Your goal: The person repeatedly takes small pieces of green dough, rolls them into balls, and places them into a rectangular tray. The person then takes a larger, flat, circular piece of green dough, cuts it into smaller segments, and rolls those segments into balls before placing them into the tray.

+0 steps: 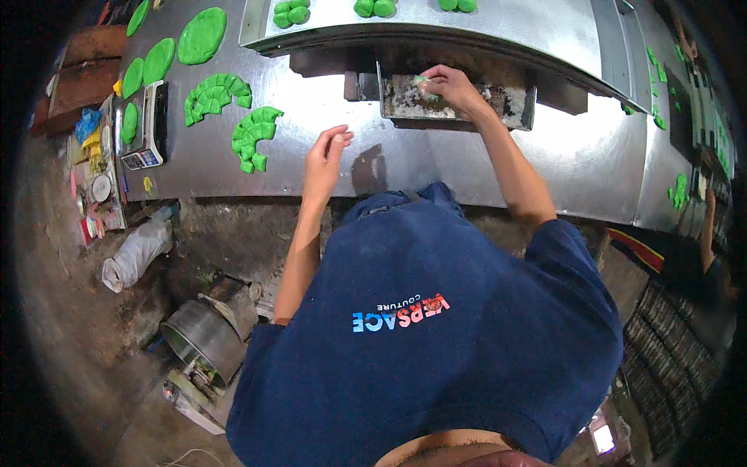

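My right hand is over a shallow metal tray holding white, crumbly material. Its fingertips pinch a small green dough piece dusted with white; the fingers partly hide it. My left hand hovers over the steel table with nothing visible in it. To its left lie two curved rows of cut green dough, the lower row nearer the hand and the upper row farther off. Beyond my right hand, a large metal baking tray carries clusters of green dough balls.
A digital scale holds a green dough piece at the left. Flattened green dough rounds lie behind it. Another person's arm shows at the far right. A metal mixing bowl stands low on the left.
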Motion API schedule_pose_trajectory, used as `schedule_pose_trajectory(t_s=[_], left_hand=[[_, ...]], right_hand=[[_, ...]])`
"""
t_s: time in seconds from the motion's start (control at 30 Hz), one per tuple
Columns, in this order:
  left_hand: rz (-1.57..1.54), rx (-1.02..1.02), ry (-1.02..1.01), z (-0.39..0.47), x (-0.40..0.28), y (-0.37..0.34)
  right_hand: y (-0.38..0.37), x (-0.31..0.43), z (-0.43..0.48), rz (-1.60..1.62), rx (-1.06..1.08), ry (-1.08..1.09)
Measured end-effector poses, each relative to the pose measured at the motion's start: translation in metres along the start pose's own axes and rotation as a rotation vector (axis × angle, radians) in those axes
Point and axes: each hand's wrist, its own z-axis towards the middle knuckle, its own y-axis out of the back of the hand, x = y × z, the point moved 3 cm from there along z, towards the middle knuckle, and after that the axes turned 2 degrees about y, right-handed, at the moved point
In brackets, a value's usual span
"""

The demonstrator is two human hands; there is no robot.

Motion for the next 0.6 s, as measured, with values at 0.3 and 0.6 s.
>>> schedule_pose_trajectory(t_s=[0.3, 0.6], left_hand=[[-0.597, 0.251, 0.160, 0.092, -0.054, -0.105], [-0.370, 0.149, 0.081, 0.112, -0.053, -0.119]], right_hand=[[-0.028, 0.071, -0.047, 0.728, 0.142, 0.097], [-0.013, 0.081, -0.059, -0.185, -0.298, 0.420]])
